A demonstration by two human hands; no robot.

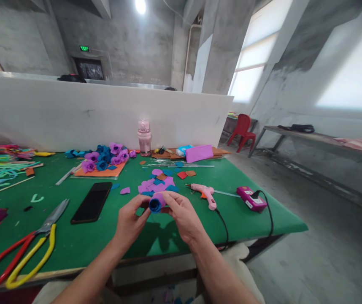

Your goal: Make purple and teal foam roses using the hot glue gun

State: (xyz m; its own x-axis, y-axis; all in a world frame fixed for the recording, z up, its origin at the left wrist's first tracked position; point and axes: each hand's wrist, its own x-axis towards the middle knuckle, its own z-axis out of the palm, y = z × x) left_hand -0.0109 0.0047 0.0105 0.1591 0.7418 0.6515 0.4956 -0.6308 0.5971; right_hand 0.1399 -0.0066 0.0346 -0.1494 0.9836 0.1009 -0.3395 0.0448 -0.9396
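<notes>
Both hands pinch a small rolled blue bud above the near edge of the green table.

The left hand [129, 222] and right hand [182, 215] meet on the bud [155, 204], thumbs and fingertips closed on its sides, with a purple piece showing against the right fingers. The bud looks like thin foam or felt rolled into a coil: very light, soft, springy, and likely to unroll if the pinch slackens. It seems best held low around the base of the roll, with gentle pressure, since a hard squeeze would flatten the coil. Loose petals [157, 185] in purple and blue lie just beyond the hands, a pink glue gun [206, 194] to the right, a phone [92, 202] and scissors [25, 247] to the left, and finished flowers [106, 157] further back on the table [257, 221].
</notes>
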